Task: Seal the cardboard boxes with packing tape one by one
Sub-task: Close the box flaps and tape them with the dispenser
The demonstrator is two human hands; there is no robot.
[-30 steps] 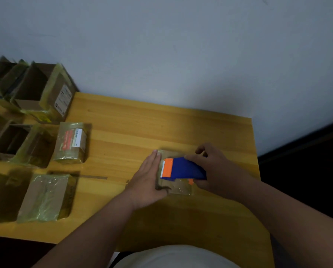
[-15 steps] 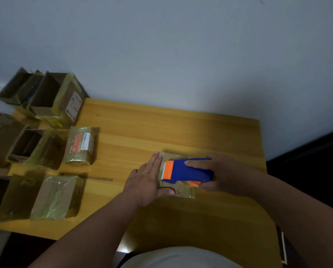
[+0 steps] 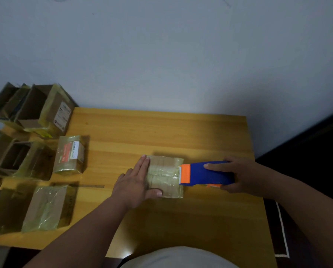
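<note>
A small flat cardboard box (image 3: 166, 176), shiny with clear tape, lies in the middle of the wooden table (image 3: 161, 130). My left hand (image 3: 135, 182) presses flat on the box's left side, fingers straight and thumb along its near edge. My right hand (image 3: 241, 176) grips a blue tape dispenser (image 3: 206, 174) with an orange toothed head. The dispenser's head sits at the box's right edge.
On the table's left side stand several other boxes: a small taped one with a red label (image 3: 70, 154), a larger taped one (image 3: 45, 207) near the front, and open boxes (image 3: 36, 109) at the back left. The wall rises right behind the table.
My right hand has drawn the dispenser rightward across the box, from over its top to its right edge. My left hand keeps pressing on the box's left side.
</note>
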